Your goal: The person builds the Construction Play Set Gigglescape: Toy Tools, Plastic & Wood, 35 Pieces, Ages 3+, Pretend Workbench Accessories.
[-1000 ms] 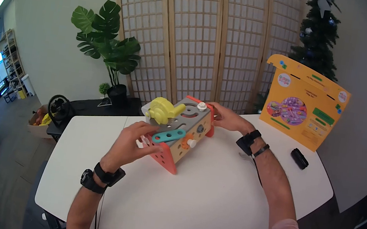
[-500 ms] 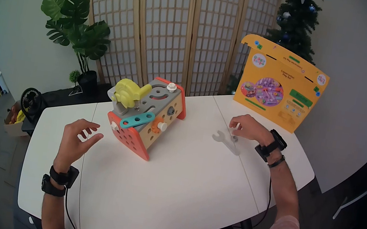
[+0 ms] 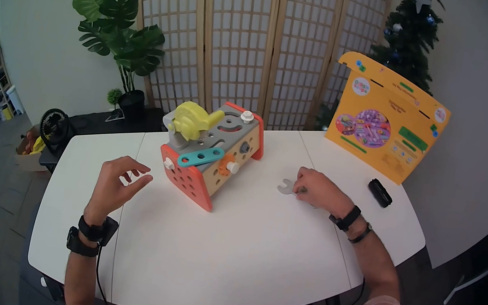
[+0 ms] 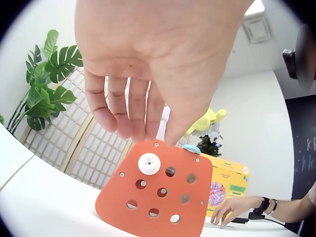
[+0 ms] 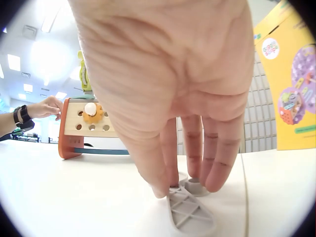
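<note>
A toy workbench (image 3: 212, 154) with red end panels stands at the table's middle back, bearing a yellow piece (image 3: 193, 121), a teal strip (image 3: 201, 156) and an orange gear (image 3: 226, 165). To its left hovers my left hand (image 3: 114, 186), fingers loosely bent and holding nothing; in the left wrist view, it is in front of the red panel (image 4: 148, 195). Right of the workbench, my right hand (image 3: 327, 194) pinches a grey wrench (image 3: 285, 187) on the table. The right wrist view shows thumb and index finger at the wrench (image 5: 190, 212), beside a small grey round piece (image 5: 196, 187).
An orange-yellow box (image 3: 382, 126) stands upright at the back right of the white table (image 3: 207, 262). A black case (image 3: 380, 193) lies in front of it. Behind the table are a folding screen (image 3: 239, 43), a potted plant (image 3: 130, 102) and a small black fan (image 3: 54, 129).
Both hands have let go of the workbench. My left hand has drawn back to the left, and my right hand has come down onto the wrench.
</note>
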Demonstrator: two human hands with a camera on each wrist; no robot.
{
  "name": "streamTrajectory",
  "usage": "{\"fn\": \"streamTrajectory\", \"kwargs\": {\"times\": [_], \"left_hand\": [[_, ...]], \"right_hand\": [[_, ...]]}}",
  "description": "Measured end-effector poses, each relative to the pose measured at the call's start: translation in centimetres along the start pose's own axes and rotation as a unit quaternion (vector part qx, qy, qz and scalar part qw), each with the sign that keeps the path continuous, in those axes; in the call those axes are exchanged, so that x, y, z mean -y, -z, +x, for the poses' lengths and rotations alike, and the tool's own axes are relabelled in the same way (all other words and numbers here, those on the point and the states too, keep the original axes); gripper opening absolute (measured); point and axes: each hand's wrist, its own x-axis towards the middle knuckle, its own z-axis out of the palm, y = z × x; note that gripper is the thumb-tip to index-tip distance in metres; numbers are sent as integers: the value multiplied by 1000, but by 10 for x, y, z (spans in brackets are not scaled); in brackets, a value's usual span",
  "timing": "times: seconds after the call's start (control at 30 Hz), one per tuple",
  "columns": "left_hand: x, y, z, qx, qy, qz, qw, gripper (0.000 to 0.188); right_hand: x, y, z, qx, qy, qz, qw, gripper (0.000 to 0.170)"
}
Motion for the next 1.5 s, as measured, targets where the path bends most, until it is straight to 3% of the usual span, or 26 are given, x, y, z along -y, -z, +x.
{"fn": "streamTrajectory", "kwargs": {"times": [0.07,0.17,0.37,0.6,0.9,0.97,1.3,1.37,1.5], "left_hand": [[-1,1,0,-2,-7,2,1000,15],[-1,0,0,-2,-4,-2,1000,15],[-1,-2,1,-3,-1,-9,1000,15],[1,-3,1,-4,-6,-18,1000,13],[4,-5,0,4,-3,-19,1000,14],[3,-5,0,5,0,-20,1000,14],[4,-6,-1,7,5,-33,999,13],[7,-6,-2,6,5,-30,1000,13],[9,-7,-2,2,6,-33,999,13]], "right_hand": [[12,-2,10,-4,27,-21,999,9],[33,-9,22,63,18,-5,998,6],[77,-25,32,108,81,87,987,7],[88,-28,45,57,125,52,989,11],[61,-35,77,62,105,-58,991,22],[57,-37,81,21,105,-94,990,24],[41,-38,103,15,137,-39,990,20],[64,-16,98,55,73,19,996,21],[69,-16,87,85,32,-26,996,23]]}}
